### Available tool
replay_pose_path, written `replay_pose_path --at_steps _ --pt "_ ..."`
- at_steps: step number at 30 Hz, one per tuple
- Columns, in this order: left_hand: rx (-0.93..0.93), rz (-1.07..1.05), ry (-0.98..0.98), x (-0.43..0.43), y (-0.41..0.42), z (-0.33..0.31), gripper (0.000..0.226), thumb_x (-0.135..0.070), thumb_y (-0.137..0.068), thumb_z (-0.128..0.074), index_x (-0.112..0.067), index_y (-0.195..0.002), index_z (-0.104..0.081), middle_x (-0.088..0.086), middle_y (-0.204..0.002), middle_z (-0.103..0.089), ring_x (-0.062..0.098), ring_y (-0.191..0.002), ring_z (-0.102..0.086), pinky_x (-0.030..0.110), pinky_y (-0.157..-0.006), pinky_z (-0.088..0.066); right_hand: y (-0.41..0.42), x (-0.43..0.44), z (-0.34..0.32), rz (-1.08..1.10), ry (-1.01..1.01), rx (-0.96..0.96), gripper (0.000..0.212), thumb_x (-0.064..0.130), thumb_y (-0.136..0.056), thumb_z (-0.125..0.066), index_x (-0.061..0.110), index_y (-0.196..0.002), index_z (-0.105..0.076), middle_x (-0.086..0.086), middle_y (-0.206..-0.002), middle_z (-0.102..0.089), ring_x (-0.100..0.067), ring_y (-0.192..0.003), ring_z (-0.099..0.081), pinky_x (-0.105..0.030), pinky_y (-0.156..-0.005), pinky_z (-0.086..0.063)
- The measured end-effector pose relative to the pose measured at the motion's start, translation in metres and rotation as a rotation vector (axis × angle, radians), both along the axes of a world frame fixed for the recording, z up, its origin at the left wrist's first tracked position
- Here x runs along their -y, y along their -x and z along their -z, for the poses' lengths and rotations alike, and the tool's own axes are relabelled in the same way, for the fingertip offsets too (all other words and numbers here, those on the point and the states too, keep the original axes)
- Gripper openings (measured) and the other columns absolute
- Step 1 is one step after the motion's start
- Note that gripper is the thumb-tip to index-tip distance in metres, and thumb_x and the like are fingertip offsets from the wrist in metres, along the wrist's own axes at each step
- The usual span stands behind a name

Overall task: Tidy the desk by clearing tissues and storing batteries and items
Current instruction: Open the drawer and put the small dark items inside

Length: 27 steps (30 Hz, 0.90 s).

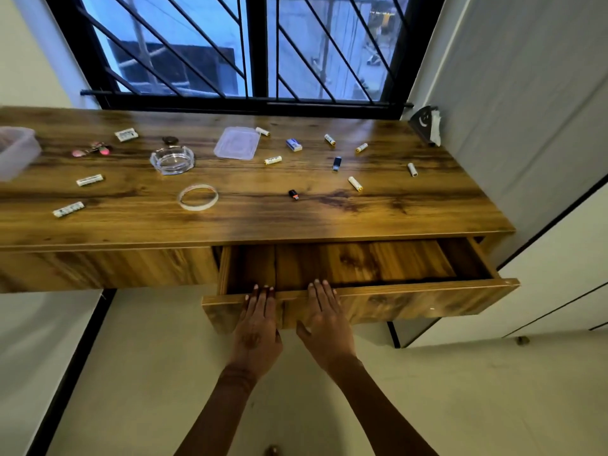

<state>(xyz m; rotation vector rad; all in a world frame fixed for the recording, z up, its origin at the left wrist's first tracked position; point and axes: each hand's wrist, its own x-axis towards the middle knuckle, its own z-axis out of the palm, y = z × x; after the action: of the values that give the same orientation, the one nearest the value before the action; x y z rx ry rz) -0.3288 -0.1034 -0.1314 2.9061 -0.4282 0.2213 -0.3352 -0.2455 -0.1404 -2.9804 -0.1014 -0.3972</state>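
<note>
Two flat hands on the drawer (411, 301) front: left hand (258, 327) and right hand (325, 319) side by side, fingers extended over the top edge, palms against the face, nothing gripped. Drawer is pulled out under the right half of the desk (230, 222), long axis left-right, interior looks bare.

Desk runs left-right under a barred window (250, 47), white wall panel on the right. Clear tub (14, 149) at far left edge, partly cut off. Lid (237, 143) lies flat near centre back. Glass ashtray (172, 159) left of the lid, tape ring (198, 196) in front of it. Black holder with tissues (427, 125) in the back right corner.

Batteries loose across the right half, well apart: one (263, 131) touching or just beside the lid's back corner, one (273, 160) in front of the lid lying roughly left-right, one (330, 139), one (361, 147), one (355, 184) angled toward the front right, one (412, 169) nearly front-back. Eraser (293, 145) and blue USB stick (336, 163) sit between them; small black item (293, 194) nearer the front.

Left half: three white strips (126, 134) (89, 180) (68, 209), pink clips (93, 149). Nothing on the desk overhangs the drawer.
</note>
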Motion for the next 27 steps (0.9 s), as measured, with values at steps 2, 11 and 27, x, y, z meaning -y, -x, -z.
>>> replay_pose_path --at_steps 2,11,27 --pt "-0.035 -0.007 -0.016 -0.002 0.012 0.001 0.060 -0.016 -0.068 -0.038 0.006 -0.120 -0.056 0.020 -0.122 -0.062 0.035 -0.118 -0.056 0.049 -0.096 -0.042 0.012 0.000 -0.001 -0.008 0.010 -0.026 0.082 0.041 -0.058 -0.082 0.002 -0.124 -0.054 -0.013 -0.127 -0.059 -0.026 -0.121 -0.054 -0.042 -0.101 -0.035" --pt "-0.107 -0.005 -0.028 -0.008 0.048 -0.004 0.064 -0.018 -0.066 -0.031 0.005 -0.121 -0.055 0.020 -0.121 -0.062 0.034 -0.118 -0.056 0.033 -0.114 -0.012 0.052 0.000 -0.009 -0.066 -0.023 -0.076 0.094 0.046 -0.054 -0.082 0.002 -0.128 -0.043 -0.014 -0.129 -0.058 -0.026 -0.121 -0.054 -0.041 -0.100 -0.037" --pt "-0.114 -0.013 0.038 -0.008 -0.089 -0.050 0.071 -0.041 -0.082 -0.023 0.006 -0.131 -0.045 0.023 -0.136 -0.048 0.037 -0.128 -0.045 0.041 -0.106 -0.021 -0.090 0.010 -0.076 0.094 -0.359 -0.046 0.049 0.038 -0.094 -0.044 0.009 -0.134 -0.043 -0.010 -0.138 -0.047 -0.022 -0.127 -0.043 -0.032 -0.106 -0.035"
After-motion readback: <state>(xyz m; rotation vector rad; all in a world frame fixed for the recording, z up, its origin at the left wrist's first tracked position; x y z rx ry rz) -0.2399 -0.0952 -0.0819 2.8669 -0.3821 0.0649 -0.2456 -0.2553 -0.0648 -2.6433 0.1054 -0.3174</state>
